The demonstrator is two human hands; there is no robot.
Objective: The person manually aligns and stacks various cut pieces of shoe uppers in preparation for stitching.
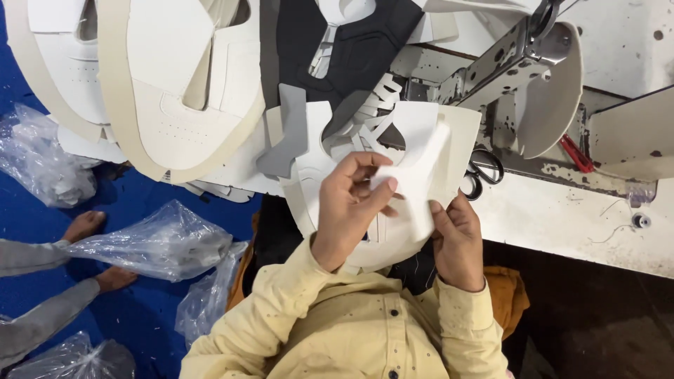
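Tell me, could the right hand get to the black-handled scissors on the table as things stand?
Probably yes: the scissors lie in the open just beyond the right hand, nothing between, though it now grips the white cut piece.

Pale yellow long-sleeved shirt, dark buttons, perhaps tiny speckles, bare hands [351, 203]

The scene was brightly and evenly lit from above, with soft, short shadows. The white cut pieces [175, 84] glared near overexposure, losing surface detail. Focus stayed fairly sharp centrally; the edges bowed slightly, and the lower right corner fell dark.
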